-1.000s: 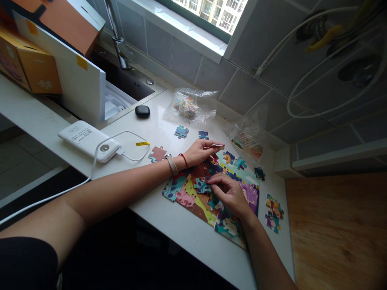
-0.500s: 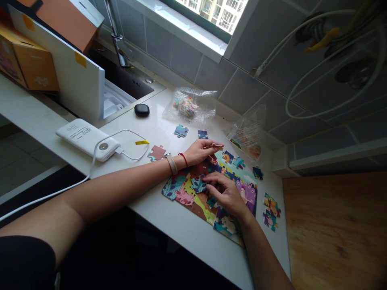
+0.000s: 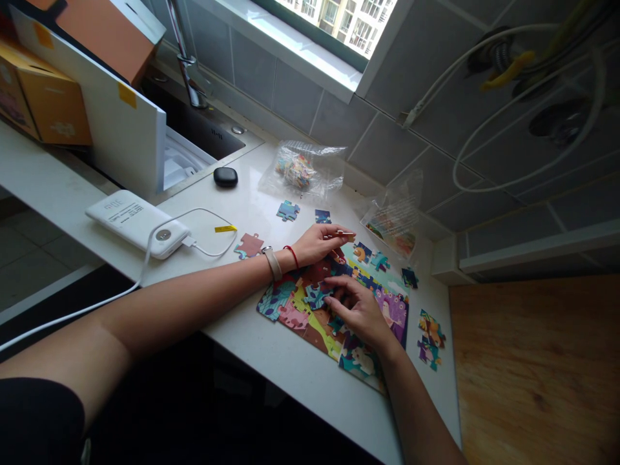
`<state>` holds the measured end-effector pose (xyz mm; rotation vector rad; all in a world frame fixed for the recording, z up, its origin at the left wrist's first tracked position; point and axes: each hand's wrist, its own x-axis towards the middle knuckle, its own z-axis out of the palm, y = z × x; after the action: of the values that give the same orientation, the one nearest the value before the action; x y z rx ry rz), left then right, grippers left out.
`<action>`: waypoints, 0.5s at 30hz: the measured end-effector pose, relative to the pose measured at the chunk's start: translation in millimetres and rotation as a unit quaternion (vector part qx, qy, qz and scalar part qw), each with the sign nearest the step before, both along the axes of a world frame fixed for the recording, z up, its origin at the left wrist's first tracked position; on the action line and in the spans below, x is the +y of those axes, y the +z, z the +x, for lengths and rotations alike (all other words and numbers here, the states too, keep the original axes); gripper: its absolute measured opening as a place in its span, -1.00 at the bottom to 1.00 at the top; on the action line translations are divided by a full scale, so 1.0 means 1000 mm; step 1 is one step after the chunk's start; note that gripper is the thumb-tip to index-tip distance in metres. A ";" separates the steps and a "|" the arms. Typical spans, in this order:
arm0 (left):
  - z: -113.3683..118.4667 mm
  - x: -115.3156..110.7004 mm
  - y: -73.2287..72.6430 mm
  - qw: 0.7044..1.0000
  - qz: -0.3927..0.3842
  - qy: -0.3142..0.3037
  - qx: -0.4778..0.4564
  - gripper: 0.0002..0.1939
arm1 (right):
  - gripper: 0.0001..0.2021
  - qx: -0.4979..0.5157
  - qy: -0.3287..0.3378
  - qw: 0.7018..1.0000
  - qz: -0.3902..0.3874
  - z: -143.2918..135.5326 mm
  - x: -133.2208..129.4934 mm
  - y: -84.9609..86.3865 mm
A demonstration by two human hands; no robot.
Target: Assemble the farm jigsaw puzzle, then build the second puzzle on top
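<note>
I see the jigsaw puzzle point(image 3: 387, 303) lying flat near the bench's front edge, mostly assembled, bright with purple, teal, yellow and pink. One blue-green puzzle piece point(image 3: 316, 296) sits on its left-middle part, flat but not clearly locked in. A small pale piece point(image 3: 345, 234) is held above the puzzle's far edge.

Your left hand point(image 3: 317, 242) has two things on its wrist. One is a thin red string point(image 3: 292, 256). Right next to it, further up your arm, is a pale, wider band point(image 3: 274, 263). Both your arms are bare, with no sleeves down to the wrists. Your right hand point(image 3: 361, 313) wears nothing. Near your left shoulder you have a dark sleeve point(image 3: 41, 420).
</note>
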<state>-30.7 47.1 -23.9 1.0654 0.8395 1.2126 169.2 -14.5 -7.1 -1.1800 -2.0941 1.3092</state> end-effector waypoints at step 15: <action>0.003 0.003 -0.008 1.000 0.006 -0.009 -0.011 -0.54 | -0.69 0.059 -0.027 0.993 -0.097 -0.008 -0.016 0.009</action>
<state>-28.0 50.4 -31.6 1.0655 0.8051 1.2141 161.6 -30.4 2.4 -1.1955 -1.8733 1.5452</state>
